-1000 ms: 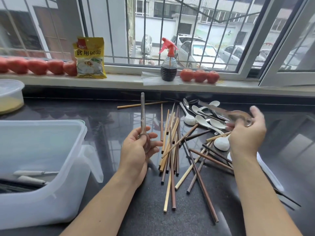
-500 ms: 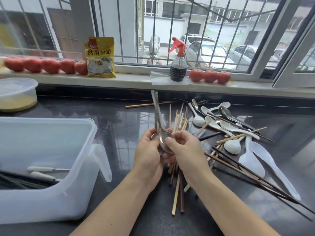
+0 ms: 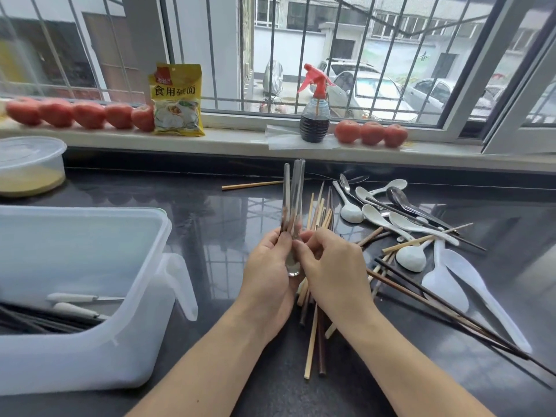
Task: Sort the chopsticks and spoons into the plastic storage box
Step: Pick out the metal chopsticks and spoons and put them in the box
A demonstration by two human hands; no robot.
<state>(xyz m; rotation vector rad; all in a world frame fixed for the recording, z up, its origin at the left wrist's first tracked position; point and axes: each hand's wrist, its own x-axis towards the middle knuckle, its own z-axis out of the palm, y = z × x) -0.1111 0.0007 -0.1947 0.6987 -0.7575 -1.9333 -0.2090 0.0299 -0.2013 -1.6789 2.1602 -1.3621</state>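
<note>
Left hand [image 3: 267, 276] and right hand [image 3: 329, 270] together gripped upright metal spoons [image 3: 293, 203] above the dark tabletop [image 3: 228, 224], chopsticks [image 3: 316, 311] scattered beneath and rightward among white spoons [image 3: 412, 257], plastic storage box [image 3: 90, 266] stood left, bare tabletop between box and hands

Silver metal spoons [image 3: 293, 200], white ceramic spoons [image 3: 410, 257], tan and brown chopsticks [image 3: 314, 335], glossy black counter [image 3: 210, 221]
</note>
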